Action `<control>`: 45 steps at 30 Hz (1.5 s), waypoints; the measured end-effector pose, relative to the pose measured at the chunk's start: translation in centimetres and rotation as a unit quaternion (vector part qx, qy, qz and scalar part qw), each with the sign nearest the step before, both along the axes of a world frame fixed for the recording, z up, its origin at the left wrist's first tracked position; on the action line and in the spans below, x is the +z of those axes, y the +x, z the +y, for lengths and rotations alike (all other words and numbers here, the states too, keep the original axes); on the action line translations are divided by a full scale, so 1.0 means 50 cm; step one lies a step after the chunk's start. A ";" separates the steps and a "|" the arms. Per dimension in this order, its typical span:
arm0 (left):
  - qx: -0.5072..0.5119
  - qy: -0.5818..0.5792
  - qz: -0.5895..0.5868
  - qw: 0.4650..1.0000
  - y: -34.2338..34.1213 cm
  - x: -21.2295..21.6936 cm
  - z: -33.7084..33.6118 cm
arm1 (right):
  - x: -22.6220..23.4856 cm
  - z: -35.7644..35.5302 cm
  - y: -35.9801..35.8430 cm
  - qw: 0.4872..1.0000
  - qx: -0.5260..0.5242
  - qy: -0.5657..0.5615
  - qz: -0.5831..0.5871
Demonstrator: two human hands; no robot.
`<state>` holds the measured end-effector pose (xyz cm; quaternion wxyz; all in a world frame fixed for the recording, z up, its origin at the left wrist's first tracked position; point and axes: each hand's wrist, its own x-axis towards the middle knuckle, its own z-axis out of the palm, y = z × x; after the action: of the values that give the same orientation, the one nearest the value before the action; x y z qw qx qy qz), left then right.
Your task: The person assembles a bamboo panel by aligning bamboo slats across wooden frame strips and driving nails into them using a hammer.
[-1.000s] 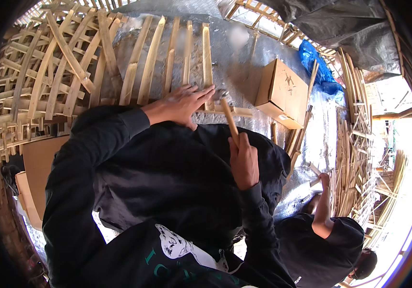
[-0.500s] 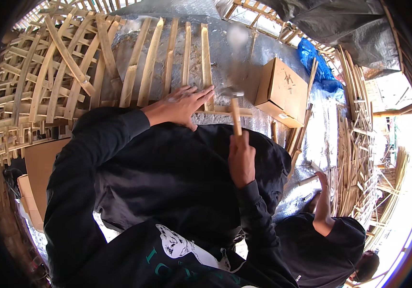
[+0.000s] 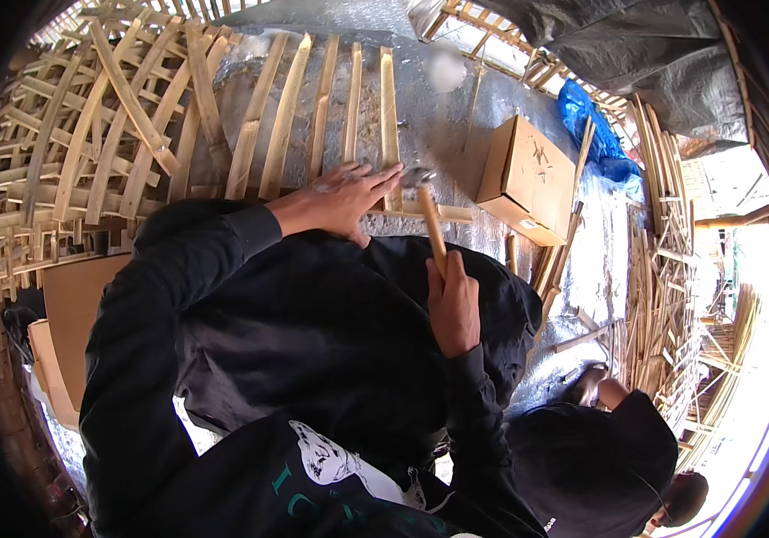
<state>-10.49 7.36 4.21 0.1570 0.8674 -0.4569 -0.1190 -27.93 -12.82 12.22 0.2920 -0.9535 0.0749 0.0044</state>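
My right hand [image 3: 454,309] is wrapped round the wooden handle of a hammer [image 3: 433,224]. The hammer's metal head is just right of my left fingertips, beside an upright bamboo strip [image 3: 389,103]. My left hand [image 3: 338,203] lies flat with fingers stretched out over the lower ends of the strips, its fingertips on that rightmost strip. A horizontal bamboo crosspiece [image 3: 450,214] runs beneath the strip ends, partly hidden by my hand and lap. Whether a nail sits under my left fingertips cannot be made out.
Woven bamboo lattice [image 3: 89,134] fills the left. A cardboard box [image 3: 528,179] stands right of the strips, near blue plastic sheeting [image 3: 595,134]. Bundled bamboo slats [image 3: 662,296] lie further right. A person in a black shirt [image 3: 595,457] bends low at the lower right.
The hammer head has shifted slightly left toward my left fingertips, and the handle leans more. My left hand stays in place. The other person's raised forearm has come down.
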 end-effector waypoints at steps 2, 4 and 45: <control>-0.016 -0.031 -0.013 0.999 0.004 0.005 -0.005 | 0.011 0.014 -0.001 0.995 -0.032 0.006 -0.092; -0.010 -0.022 -0.020 1.000 -0.007 -0.003 -0.009 | -0.012 0.011 -0.012 0.994 -0.060 0.027 -0.085; -0.007 -0.018 0.003 1.000 0.002 0.006 -0.015 | -0.004 0.006 0.001 0.995 -0.057 0.042 -0.077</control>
<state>-10.39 6.63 4.51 0.1736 0.8609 -0.4643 -0.1146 -27.89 -12.53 12.02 0.3362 -0.9322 0.1061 -0.0825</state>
